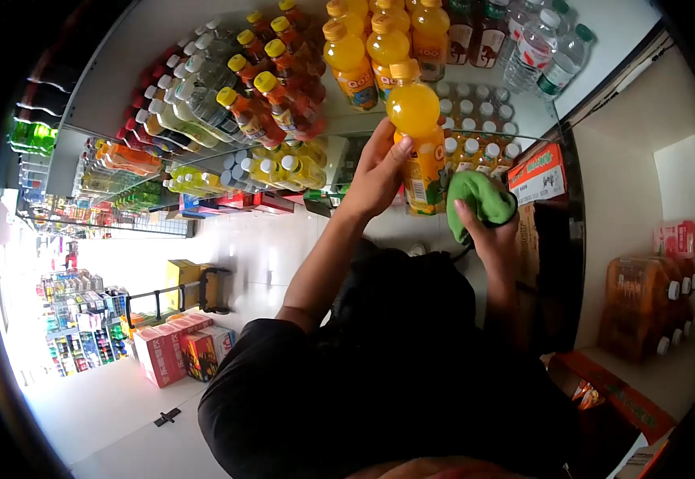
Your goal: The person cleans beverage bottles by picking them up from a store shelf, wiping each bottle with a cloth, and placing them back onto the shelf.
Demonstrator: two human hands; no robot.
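My left hand is wrapped around an orange juice bottle with an orange cap, held upright in front of the shelf. In my right hand is a bunched green cloth, close beside the bottle's lower right side. A narrow gap seems to lie between cloth and bottle, though I cannot tell whether they touch. Just beyond the held bottle, several matching orange juice bottles stand on the upper glass shelf.
Red tea-coloured bottles with yellow caps stand to the left on the shelf. Clear water bottles are at the right. White-capped bottles fill the level below. A carton sits at right; boxes and a trolley are on the floor.
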